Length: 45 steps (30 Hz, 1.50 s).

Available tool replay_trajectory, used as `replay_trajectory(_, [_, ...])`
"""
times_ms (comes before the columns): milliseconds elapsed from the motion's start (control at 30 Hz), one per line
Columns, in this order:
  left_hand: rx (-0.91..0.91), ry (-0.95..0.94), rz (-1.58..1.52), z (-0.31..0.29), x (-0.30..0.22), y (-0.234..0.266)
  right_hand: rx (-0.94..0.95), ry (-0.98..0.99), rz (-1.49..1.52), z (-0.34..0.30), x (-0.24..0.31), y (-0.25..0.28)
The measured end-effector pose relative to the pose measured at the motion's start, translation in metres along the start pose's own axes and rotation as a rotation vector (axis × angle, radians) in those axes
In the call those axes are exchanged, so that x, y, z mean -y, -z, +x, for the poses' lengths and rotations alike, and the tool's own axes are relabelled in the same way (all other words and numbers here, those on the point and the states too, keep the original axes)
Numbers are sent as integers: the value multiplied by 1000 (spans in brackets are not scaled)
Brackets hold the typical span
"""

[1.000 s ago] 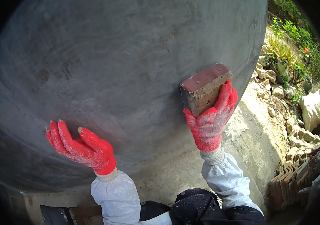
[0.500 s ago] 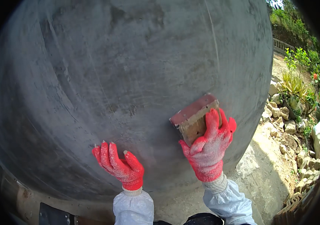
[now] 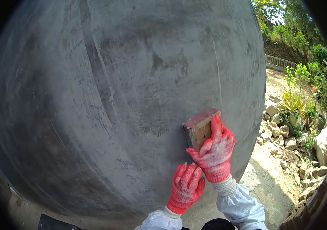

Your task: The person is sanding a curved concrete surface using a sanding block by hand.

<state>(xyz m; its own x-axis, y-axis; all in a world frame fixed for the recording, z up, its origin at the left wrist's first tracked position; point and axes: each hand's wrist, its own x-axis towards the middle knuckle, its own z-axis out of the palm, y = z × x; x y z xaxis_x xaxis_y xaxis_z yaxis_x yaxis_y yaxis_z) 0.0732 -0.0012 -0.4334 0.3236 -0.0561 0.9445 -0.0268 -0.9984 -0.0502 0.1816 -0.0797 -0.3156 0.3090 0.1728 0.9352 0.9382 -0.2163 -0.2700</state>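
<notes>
A large, rounded grey surface [image 3: 132, 99], streaked with lighter and darker patches, fills most of the view. My right hand [image 3: 216, 155], in a red-and-white work glove, grips a wooden sanding block [image 3: 201, 135] against it. The block's upper edge is wrapped in a reddish sheet, and its lower end is covered by my fingers. Just below and left of it, my left hand [image 3: 186, 188] in a matching dusty glove has its fingers stretched upward at the surface, holding nothing. Pale fingertips poke out of that glove.
Beyond the curved surface's right edge lie rubble stones [image 3: 276, 130], a spiky potted plant [image 3: 294, 103] and a white sack [image 3: 325, 145]. A low balustrade [image 3: 280, 61] stands farther back. Stacked tiles [image 3: 299, 207] sit at lower right, and a dark flat object [image 3: 56, 223] at lower left.
My left hand has moved right and down, close beside my right hand. The sanding block sits slightly lower in the picture and more upright. The view has shifted, showing more ground at right.
</notes>
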Motion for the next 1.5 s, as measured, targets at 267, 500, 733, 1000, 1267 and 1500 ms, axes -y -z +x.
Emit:
replay_trajectory(267, [-97,243,253,94,-19,-43,257,-78,193,53,-2,35])
replay_trajectory(500, [-265,272,497,133,-37,-54,183,225,424,55,-55,64])
replay_trajectory(733, [-506,182,567,315,-20,-16,-124,122,355,91,-134,89])
replay_trajectory(1000, [-204,279,550,29,-66,-119,0,27,258,52,-150,77])
replay_trajectory(1267, [-437,230,596,238,-21,-45,-91,74,285,73,-151,70])
replay_trajectory(1500, [-151,388,533,-103,-79,-155,-238,334,73,69,-163,37])
